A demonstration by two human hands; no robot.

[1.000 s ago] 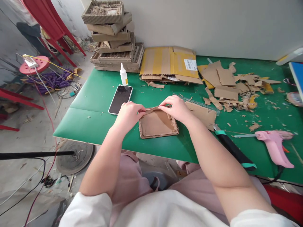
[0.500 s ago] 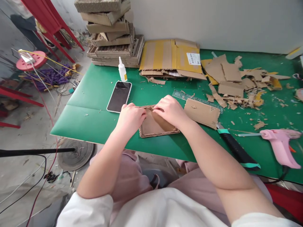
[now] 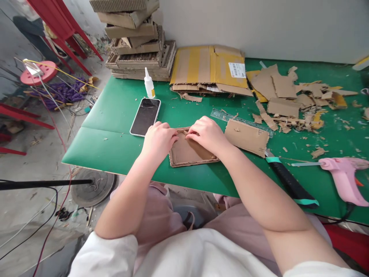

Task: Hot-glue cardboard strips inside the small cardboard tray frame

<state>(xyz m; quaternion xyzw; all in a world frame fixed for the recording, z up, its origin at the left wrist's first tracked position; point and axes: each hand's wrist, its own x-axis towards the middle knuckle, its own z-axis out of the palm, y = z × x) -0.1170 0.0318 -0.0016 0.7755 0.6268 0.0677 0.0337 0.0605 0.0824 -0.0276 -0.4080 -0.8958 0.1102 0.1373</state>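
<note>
A shallow square cardboard tray (image 3: 188, 154) lies near the front edge of the green table (image 3: 115, 115). My left hand (image 3: 159, 140) rests at its far left corner, fingers curled and pinching a thin cardboard strip (image 3: 182, 132) along the tray's far rim. My right hand (image 3: 206, 134) is curled over the same far rim from the right, fingertips pressing the strip. The two hands nearly meet above the rim. How far the strip runs is hidden under my right hand.
A phone (image 3: 145, 116) and a glue bottle (image 3: 149, 84) lie to the left. A flat cardboard piece (image 3: 246, 137), a clear ruler (image 3: 219, 114), a black-handled knife (image 3: 290, 184) and a pink glue gun (image 3: 346, 177) lie to the right. Stacked cardboard trays (image 3: 138, 46), folded boxes (image 3: 209, 71) and scraps (image 3: 294, 100) fill the back.
Both hands have come down from holding the strip slightly above the tray to pressing it onto the far rim. The view has shifted a little.
</note>
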